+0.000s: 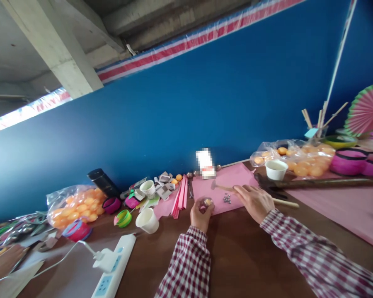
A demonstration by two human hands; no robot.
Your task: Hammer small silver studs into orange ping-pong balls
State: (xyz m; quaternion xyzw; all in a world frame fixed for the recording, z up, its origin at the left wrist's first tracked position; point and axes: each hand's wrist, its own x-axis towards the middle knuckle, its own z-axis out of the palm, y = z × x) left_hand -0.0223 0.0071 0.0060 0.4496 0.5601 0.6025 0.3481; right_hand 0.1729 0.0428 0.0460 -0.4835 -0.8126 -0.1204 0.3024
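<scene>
In the head view, two hands were at work over a table (233, 256). The left hand (199, 214) gripped one small round piece (208, 202) in its fingertips, at the near left edge of a pink sheet (239, 176); what the piece was could not be made out. The right hand (255, 201) was closed round the handle of one hammer (225, 188), its head above the sheet. Between the hands lay one cluster of nuts (226, 198), too small to count. Three white cups stood about: two at left, one (276, 170) at right. Two bags (81, 207) held orange balls, one each side.
</scene>
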